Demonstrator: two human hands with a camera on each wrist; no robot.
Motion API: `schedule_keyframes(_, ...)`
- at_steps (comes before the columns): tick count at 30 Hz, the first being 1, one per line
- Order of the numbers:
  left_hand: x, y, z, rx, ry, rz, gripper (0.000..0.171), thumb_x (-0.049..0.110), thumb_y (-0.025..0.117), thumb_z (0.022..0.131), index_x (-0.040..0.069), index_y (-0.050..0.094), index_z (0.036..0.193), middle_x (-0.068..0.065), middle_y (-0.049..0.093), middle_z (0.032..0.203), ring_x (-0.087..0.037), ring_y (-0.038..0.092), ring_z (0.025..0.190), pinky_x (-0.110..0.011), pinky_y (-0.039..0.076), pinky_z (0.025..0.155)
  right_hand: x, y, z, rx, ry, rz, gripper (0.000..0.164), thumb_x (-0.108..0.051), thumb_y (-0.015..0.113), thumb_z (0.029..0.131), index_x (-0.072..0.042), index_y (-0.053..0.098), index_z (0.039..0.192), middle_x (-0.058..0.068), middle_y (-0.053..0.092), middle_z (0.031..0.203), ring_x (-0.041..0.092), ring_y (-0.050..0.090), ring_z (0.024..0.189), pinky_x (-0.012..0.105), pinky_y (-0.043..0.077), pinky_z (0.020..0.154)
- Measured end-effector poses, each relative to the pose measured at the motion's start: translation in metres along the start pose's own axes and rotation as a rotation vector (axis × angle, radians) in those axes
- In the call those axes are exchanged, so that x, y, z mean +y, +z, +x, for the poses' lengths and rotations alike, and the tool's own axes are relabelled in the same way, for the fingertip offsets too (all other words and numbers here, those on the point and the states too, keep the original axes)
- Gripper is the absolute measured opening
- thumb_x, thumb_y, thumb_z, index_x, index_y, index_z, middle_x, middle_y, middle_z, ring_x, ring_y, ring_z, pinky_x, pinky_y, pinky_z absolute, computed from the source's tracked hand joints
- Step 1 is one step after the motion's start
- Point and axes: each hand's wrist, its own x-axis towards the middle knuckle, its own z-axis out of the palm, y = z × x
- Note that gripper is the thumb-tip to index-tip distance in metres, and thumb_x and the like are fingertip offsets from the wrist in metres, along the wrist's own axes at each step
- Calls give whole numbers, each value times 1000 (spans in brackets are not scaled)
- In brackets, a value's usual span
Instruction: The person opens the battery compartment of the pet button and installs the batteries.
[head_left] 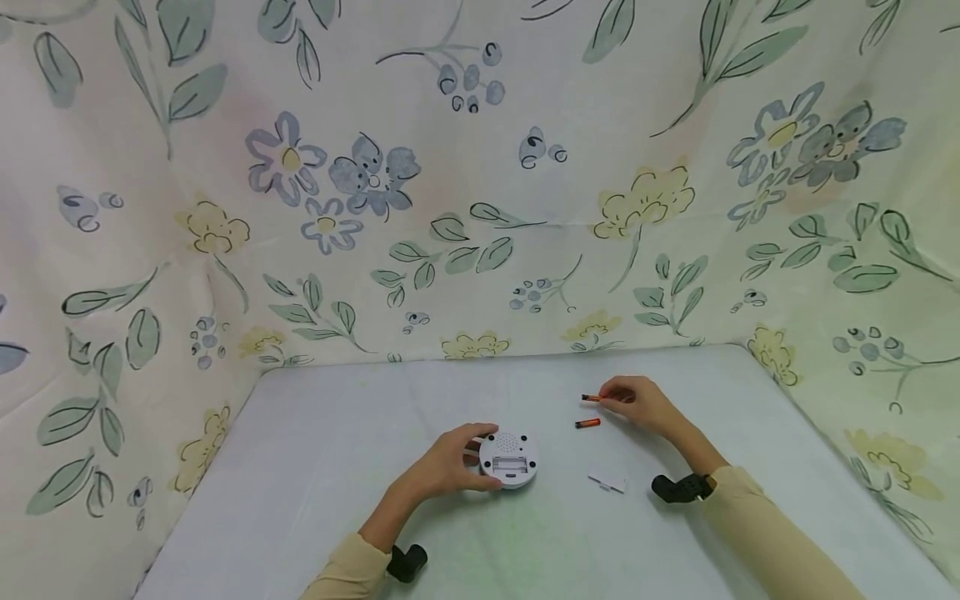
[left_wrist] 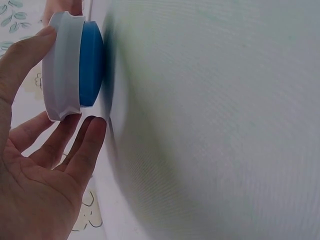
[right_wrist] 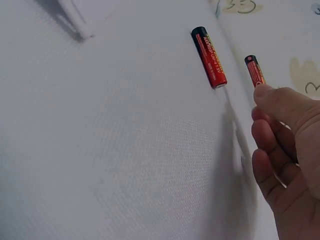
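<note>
A round white device (head_left: pixel 509 478) shows its underside in the head view, with an uncovered battery compartment (head_left: pixel 510 465) in which no battery is seen. My left hand (head_left: pixel 444 463) grips it by the rim, thumb on the near side and fingers on the far side. From the left wrist view, its other face is a blue disc (left_wrist: pixel 91 65). Between thumb and fingers, my right hand (head_left: pixel 634 403) pinches a red and black battery (right_wrist: pixel 254 70). Another such battery (right_wrist: pixel 210 59) lies on the cloth beside that hand.
A small white battery cover (head_left: pixel 607 482) lies right of the device, nearer than the batteries. White cloth (head_left: pixel 300 467) covers the table. Floral curtains (head_left: pixel 480 275) stand behind it and at both sides.
</note>
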Motion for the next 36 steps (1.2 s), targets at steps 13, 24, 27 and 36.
schedule_keyframes(13,-6,3,4,0,1,6,87,19,92,78,0,46,149,-10,51,140,-29,57,117,-31,52,94,-25,1,-16,44,19,107,12,1,72,93,3,71,105,10,69,98,28,64,89,26,54,77)
schedule_keyframes(24,-6,5,6,11,27,31,87,19,92,78,-2,45,148,-14,51,139,-31,56,116,-34,53,92,-30,13,-22,47,-3,179,11,-1,73,93,-1,71,104,7,70,97,23,65,86,26,54,74)
schedule_keyframes(27,-6,6,5,10,25,27,88,19,92,78,-3,44,149,-14,51,139,-31,56,116,-35,53,92,-28,16,-24,44,-11,217,12,-5,75,93,-3,72,104,6,71,97,24,67,86,26,54,73)
schedule_keyframes(36,-8,6,6,35,34,8,85,19,92,78,-3,47,147,-13,53,136,-31,57,114,-39,53,93,-48,20,-28,20,-21,294,11,-2,74,93,0,71,104,11,71,97,32,67,87,26,55,74)
